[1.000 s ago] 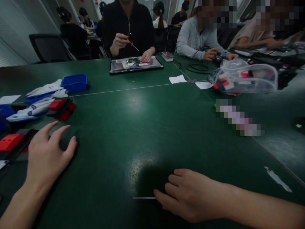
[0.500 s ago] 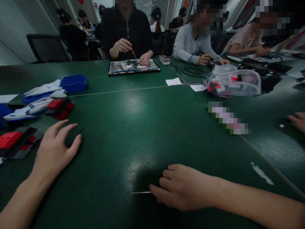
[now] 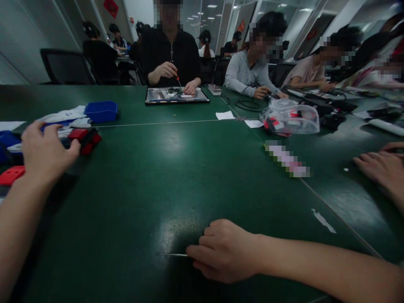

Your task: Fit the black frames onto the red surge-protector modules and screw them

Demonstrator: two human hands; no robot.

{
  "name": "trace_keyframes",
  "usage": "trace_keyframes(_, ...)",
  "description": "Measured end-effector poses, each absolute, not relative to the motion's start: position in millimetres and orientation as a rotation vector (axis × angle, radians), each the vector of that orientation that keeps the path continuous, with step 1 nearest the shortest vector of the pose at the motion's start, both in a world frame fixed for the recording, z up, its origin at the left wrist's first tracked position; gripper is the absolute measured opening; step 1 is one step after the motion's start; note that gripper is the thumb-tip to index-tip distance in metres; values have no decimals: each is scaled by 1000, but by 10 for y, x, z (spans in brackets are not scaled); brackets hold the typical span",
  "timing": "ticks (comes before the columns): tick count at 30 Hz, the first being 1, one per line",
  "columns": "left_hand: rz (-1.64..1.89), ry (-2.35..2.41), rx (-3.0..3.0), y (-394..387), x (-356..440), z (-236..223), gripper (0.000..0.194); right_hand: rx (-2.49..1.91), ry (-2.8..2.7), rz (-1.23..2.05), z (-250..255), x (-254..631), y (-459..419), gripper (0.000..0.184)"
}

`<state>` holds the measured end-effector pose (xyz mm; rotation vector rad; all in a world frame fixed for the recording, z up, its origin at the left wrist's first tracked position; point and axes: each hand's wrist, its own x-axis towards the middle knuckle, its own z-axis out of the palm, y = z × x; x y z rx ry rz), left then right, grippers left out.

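My right hand [image 3: 224, 250] rests on the green table [image 3: 176, 176] near its front edge, fingers curled together on a thin metal rod [image 3: 173, 254] that sticks out to the left. My left hand [image 3: 46, 151] is raised at the left with its fingers bent, reaching over a red and black block [image 3: 84, 139] and the white and blue gloves [image 3: 63, 118] beside it. What the left fingers touch is hidden behind the hand. A second red block [image 3: 11, 174] lies just below the left wrist.
A blue bin [image 3: 101, 111] stands behind the gloves. Across the table a person works with a screwdriver over a flat metal panel [image 3: 176, 96]. A clear bag [image 3: 290, 118], paper slips [image 3: 225, 115] and cables lie at the right. Another person's hand [image 3: 380, 166] rests at the right edge.
My left hand lifted off the table and moved left and away toward the gloves and red block. My right hand stayed on the thin rod. The view tilted upward.
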<state>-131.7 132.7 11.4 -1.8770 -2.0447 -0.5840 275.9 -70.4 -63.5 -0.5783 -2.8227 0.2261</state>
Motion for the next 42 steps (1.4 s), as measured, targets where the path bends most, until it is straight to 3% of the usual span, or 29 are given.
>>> trace_keyframes(12,-201,-2312,-1983,1542,-1227,106,83,-469,-2829,264,-661,2808,-642,22)
trace_keyframes(24,-461,-2287,-1929,1394,-1004,-14,75,-358,-2853,260,-588,2920,-609,21)
trace_keyframes(33,-368,-2518,-1809,1578,-1003,163,100,-352,-2839,300,-619,2897,-600,21)
trace_keyframes(42,-249,-2427,-1909,1613,-1077,103,81,-393,-2864,270,-646,2856,-577,22)
